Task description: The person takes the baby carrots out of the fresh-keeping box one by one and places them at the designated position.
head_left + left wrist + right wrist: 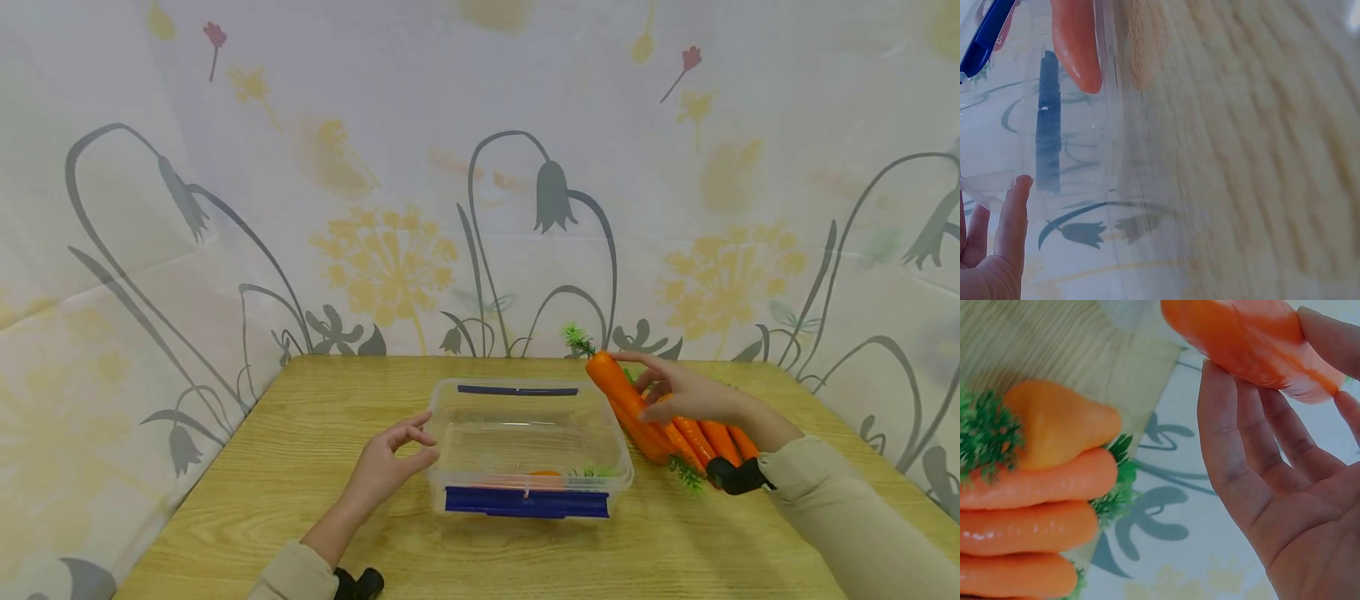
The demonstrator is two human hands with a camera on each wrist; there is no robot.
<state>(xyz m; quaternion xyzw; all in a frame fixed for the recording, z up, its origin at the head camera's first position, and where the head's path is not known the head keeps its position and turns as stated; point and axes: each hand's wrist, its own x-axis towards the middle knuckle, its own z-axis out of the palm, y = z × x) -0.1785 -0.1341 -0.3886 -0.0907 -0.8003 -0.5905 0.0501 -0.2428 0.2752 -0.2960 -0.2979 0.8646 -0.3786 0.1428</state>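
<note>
My right hand [686,393] holds a carrot [617,383] with a green leafy top, raised at the right side of a clear plastic box [528,433]. In the right wrist view, fingertips and thumb pinch the carrot [1247,344] from both sides. My left hand [390,462] is at the box's left rim with fingers loosely bent, holding nothing; whether it touches the rim I cannot tell. Inside the box lies another carrot [1079,53], seen through its wall, with green leaves [588,472] near the front.
Several carrots [1029,528] lie side by side on the wooden table [330,400] to the right of the box. Next to them is a rounder orange piece [1057,425] with a tapered end. Blue latches [525,502] sit on the box. A flower-patterned cloth [420,183] hangs behind.
</note>
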